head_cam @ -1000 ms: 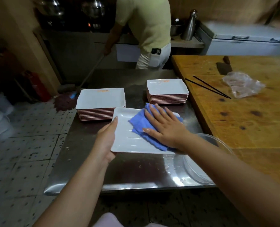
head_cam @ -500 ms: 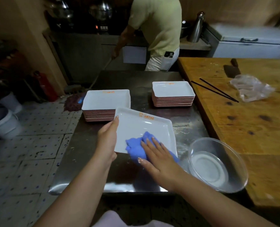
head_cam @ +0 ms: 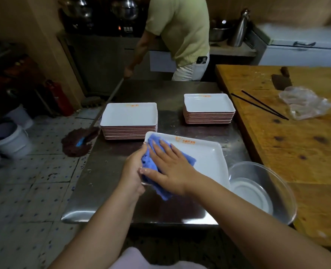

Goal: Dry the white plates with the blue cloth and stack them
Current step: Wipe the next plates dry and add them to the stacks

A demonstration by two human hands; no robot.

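Plate in hand: a white rectangular plate with an orange mark near its far rim, held tilted over the near part of the steel worktop, its right edge just beside a clear bowl.
Left hand: the left hand grips the plate's left edge, fingers curled round the rim and partly hidden by the cloth.
Right hand: the right hand lies flat, fingers straight and spread, pressing the blue cloth onto the plate's left part.
Cloth: soft and bunched, draped over the near-left corner; it should follow the plate's shape under a flat palm.
How the plate handles: stiff and, by its look, smooth and probably still damp, so likely slippery; breakable if dropped on steel. Best held by the raised rim on a long side, thumb over the lip.
Stacks: two piles of matching plates, a left stack and a right stack, sit farther back, well apart from each other.
Risk: a wet rim slipping from a one-handed grip while the other hand pushes.
Other: a second person mops the floor behind.
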